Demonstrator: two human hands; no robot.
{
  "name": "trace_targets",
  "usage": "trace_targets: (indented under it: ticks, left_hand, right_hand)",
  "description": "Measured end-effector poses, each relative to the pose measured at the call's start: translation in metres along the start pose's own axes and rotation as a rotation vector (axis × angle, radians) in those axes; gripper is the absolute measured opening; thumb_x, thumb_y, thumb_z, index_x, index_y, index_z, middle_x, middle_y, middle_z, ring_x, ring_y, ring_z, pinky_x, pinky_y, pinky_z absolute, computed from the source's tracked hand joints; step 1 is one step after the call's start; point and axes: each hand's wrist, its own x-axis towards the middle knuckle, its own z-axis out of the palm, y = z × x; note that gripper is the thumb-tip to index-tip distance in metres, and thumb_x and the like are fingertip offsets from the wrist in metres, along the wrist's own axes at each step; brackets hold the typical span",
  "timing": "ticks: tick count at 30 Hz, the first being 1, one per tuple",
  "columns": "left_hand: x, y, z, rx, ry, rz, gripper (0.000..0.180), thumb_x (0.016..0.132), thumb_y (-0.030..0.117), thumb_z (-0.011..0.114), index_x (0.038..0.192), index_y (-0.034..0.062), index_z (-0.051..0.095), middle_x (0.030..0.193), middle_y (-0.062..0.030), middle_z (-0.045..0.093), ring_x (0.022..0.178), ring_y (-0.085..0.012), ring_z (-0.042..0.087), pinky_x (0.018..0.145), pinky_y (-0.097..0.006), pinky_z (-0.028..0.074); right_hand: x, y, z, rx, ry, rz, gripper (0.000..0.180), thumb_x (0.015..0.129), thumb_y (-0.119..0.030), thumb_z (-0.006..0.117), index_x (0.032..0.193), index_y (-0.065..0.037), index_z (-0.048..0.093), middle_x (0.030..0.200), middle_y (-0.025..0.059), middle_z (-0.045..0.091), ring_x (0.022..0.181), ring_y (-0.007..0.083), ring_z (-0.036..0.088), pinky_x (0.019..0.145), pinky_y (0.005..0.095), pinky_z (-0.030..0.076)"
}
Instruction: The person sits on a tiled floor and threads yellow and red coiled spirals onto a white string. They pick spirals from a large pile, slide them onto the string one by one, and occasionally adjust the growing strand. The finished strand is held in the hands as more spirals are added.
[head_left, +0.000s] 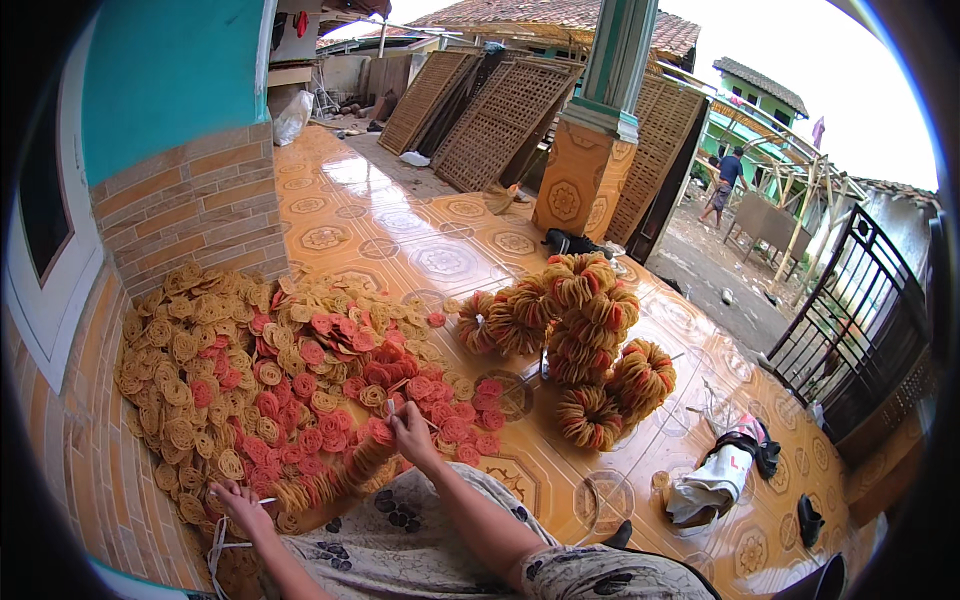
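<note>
Near my lap, a curved row of strung round coiled crackers, tan and reddish-pink, hangs between my hands. My left hand pinches a white strip at the row's lower left end. Another pale strip trails below that hand. At the other end, my right hand has its fingers closed on a thin white strip beside the pink crackers. A large heap of loose crackers, tan mixed with pink, spreads in front of and left of my hands.
Finished-looking rings of strung crackers stand stacked on the tiled floor, right of the heap. A white bag and a dark sandal lie farther right. Woven racks lean beyond a pillar. A person stands outside.
</note>
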Motion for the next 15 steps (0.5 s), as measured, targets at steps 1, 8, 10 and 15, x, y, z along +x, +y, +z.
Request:
trace_targets:
  ticks: [1,8,10,15]
  left_hand:
    - [0.016,0.002,-0.020,-0.121,0.087,-0.023,0.043,0.101,0.048,0.040,0.074,0.0141,0.041,0.064,0.0042,0.032,0.048,-0.0088,0.024,0.043,-0.024,0.023]
    - [0.076,-0.036,-0.096,-0.042,0.607,-0.156,0.034,0.101,0.040,0.038,0.086,0.0121,0.052,0.075,-0.0002,0.045,0.064,-0.0146,0.042,0.062,-0.033,0.039]
    - [0.070,-0.044,-0.095,-0.084,0.586,-0.068,0.037,0.098,0.037,0.045,0.111,0.0039,0.057,0.105,-0.0105,0.060,0.094,-0.0238,0.058,0.085,-0.041,0.046]
    - [0.053,-0.053,-0.083,0.097,0.511,-0.062,0.050,0.093,0.018,0.053,0.139,0.0085,0.038,0.125,-0.0123,0.053,0.109,-0.0258,0.054,0.092,-0.043,0.042]
  right_hand:
    - [0.004,0.015,-0.007,0.017,0.016,0.156,0.010,0.094,-0.010,0.053,0.092,-0.002,0.048,0.085,0.0085,0.063,0.074,0.0155,0.059,0.064,0.0310,0.047]
    - [0.020,0.079,-0.020,-0.043,0.025,0.587,0.010,0.085,-0.009,0.060,0.083,-0.001,0.055,0.075,0.0080,0.065,0.058,0.0141,0.054,0.050,0.0301,0.041]
    - [0.020,0.084,-0.019,-0.166,0.049,0.572,0.012,0.081,-0.011,0.068,0.079,-0.002,0.060,0.071,0.0060,0.064,0.058,0.0129,0.055,0.049,0.0289,0.041]
    - [0.016,0.089,-0.023,0.070,0.082,0.587,0.013,0.081,-0.003,0.068,0.093,0.000,0.068,0.074,0.0045,0.064,0.055,0.0112,0.054,0.049,0.0260,0.042]
